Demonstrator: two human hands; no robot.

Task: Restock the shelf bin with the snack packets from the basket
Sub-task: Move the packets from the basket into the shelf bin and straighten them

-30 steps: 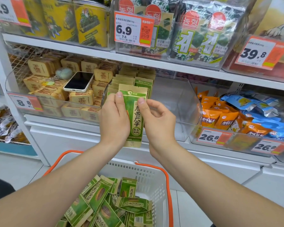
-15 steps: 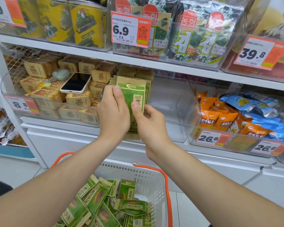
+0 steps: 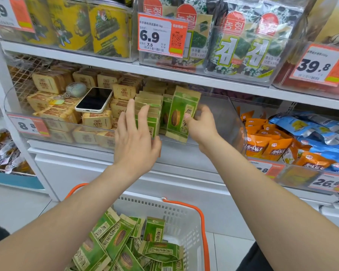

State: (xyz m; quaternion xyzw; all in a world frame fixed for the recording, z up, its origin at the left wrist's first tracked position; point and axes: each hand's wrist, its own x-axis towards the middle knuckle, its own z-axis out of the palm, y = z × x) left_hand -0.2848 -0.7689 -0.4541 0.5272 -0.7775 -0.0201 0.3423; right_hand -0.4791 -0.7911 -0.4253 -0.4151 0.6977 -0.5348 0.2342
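A green snack packet (image 3: pixel 179 114) stands upright and slightly tilted inside the clear shelf bin (image 3: pixel 226 118). My right hand (image 3: pixel 201 127) pinches its right edge. To its left a row of the same green packets (image 3: pixel 148 114) stands on end. My left hand (image 3: pixel 136 137) has straight fingers laid against the front of that row. Below, the white basket with orange handles (image 3: pixel 184 218) holds several more green packets (image 3: pixel 115 247) lying loose.
A phone (image 3: pixel 95 99) and a small round case (image 3: pixel 75 89) lie on tan packets in the left bin. Orange and blue packets (image 3: pixel 282 141) fill the right bin. Seaweed packs and price tags line the upper shelf (image 3: pixel 106 63). The green bin's right half is bare.
The packet that both hands held in front of the shelf has gone into the bin. My left hand has let go and now rests on the packet row; my right still holds it.
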